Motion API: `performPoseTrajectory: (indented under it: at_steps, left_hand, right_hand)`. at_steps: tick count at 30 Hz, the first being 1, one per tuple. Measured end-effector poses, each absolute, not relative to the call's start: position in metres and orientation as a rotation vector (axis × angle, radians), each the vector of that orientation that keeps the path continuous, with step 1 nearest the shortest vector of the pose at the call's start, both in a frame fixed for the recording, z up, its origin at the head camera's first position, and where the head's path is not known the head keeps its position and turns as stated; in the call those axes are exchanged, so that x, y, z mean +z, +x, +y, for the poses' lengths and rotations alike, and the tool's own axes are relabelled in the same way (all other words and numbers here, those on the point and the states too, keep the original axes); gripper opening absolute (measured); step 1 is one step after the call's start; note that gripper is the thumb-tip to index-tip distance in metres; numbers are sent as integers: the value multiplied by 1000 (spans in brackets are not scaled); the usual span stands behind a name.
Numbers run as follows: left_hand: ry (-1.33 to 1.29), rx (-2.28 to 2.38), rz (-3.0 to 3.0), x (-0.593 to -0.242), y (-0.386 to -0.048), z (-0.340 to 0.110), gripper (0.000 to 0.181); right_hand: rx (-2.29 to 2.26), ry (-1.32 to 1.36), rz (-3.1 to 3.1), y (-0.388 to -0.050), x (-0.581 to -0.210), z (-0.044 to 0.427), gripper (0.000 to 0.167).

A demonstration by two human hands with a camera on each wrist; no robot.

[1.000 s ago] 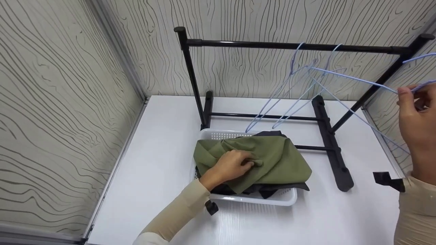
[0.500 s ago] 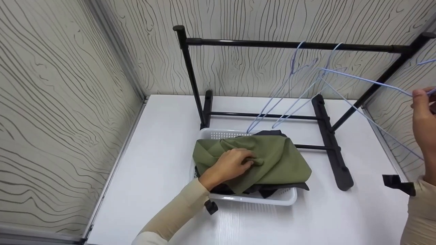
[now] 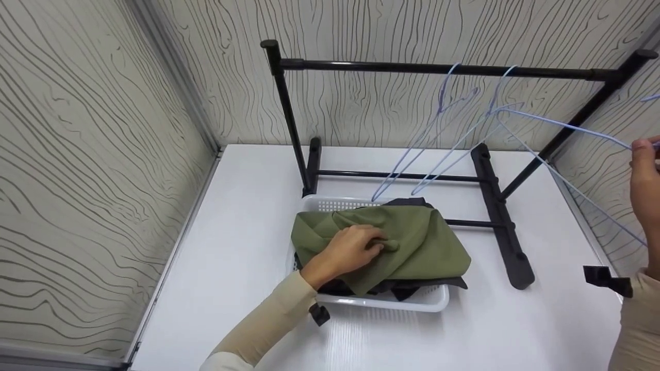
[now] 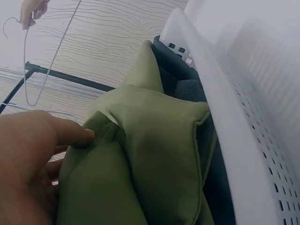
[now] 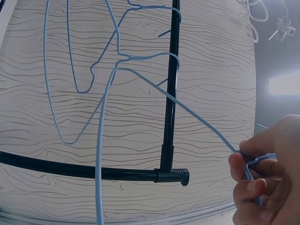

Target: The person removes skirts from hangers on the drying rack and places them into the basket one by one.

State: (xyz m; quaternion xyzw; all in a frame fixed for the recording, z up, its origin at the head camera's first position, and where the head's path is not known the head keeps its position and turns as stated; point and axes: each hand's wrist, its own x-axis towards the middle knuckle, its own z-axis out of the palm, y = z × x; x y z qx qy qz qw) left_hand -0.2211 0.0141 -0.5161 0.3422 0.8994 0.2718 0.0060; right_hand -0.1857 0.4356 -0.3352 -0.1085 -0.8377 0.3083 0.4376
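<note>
My left hand (image 3: 346, 251) pinches a fold of an olive-green garment (image 3: 433, 247) that lies crumpled on top of the white basket (image 3: 423, 305). In the left wrist view, thumb and fingers close on the green fabric (image 4: 154, 126), whose stitched edge shows. Dark cloth (image 3: 411, 201) sticks out beneath it. My right hand (image 3: 645, 190), partly cut off at the right edge, holds a blue wire hanger (image 3: 593, 134) in the air. In the right wrist view, the fingers grip this hanger (image 5: 206, 124) near the base of its hook. The garment's kind is not clear.
A black rack (image 3: 371, 66) stands behind the basket, its foot (image 3: 502, 221) on the white table (image 3: 242, 232). On its bar hang two more blue hangers (image 3: 407, 154), close together. Patterned panels (image 3: 103, 154) wall the left side and back.
My right hand has moved to the right with the hanger, partly leaving the head view. The left hand has stayed at the green garment.
</note>
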Motion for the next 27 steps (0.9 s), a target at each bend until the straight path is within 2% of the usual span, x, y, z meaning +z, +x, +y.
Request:
performPoseTrajectory:
  at_steps: [5, 10, 13, 15, 18, 27]
  left_hand:
    - [1096, 869, 2809, -515, -220, 13, 21]
    - [1140, 904, 2814, -512, -219, 12, 21]
    - [1156, 920, 2820, -511, -218, 12, 20]
    - [1169, 929, 2829, -511, -218, 11, 20]
    - [1186, 950, 2840, -509, -218, 10, 20]
    - [1230, 1073, 2874, -497, -221, 3, 20]
  right_hand:
    - [757, -223, -2087, -196, -338, 433, 12]
    - [773, -237, -2139, -207, -340, 432, 24]
    - [743, -301, -2201, -212, -342, 431, 14]
    - [732, -341, -2239, -215, -343, 430, 20]
    - [716, -403, -2307, -219, -342, 427, 36]
    - [729, -346, -2307, -237, -344, 423, 34]
